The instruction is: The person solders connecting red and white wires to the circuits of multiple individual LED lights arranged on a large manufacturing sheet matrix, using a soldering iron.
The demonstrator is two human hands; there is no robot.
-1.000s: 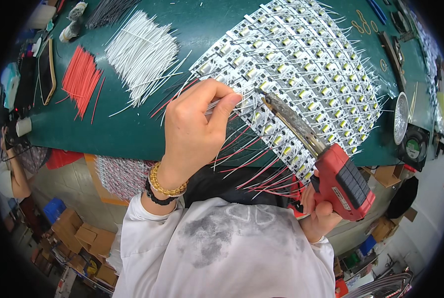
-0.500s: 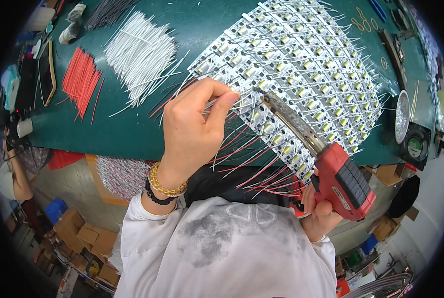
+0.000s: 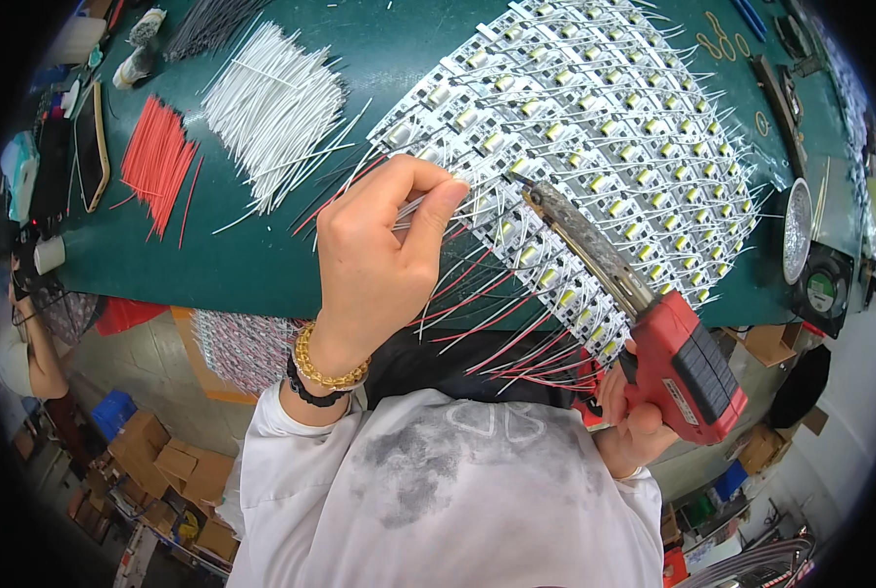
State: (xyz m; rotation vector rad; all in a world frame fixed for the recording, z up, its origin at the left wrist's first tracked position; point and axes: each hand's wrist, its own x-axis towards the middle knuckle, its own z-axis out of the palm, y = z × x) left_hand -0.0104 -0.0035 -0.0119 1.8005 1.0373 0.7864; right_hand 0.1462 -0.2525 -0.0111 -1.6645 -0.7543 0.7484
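A large panel of white LED circuit boards lies on the green table, with short wires sticking up from its rows. My right hand is wrapped round the handle of a red and black soldering gun. Its dark tip points left over the board, close to my left fingers. My left hand pinches thin white wires at the panel's left edge; their ends are partly hidden under the fingers. Red, black and white wires trail off the panel's near edge.
Left of the panel lie a pile of white wires, a bundle of red wires and black wires. A phone sits further left. At the right are a round metal dish and a small black fan.
The soldering gun has shifted slightly to the right and down, its tip drawing a little away from my left fingers. My left hand stays nearly still, its pinch unchanged.
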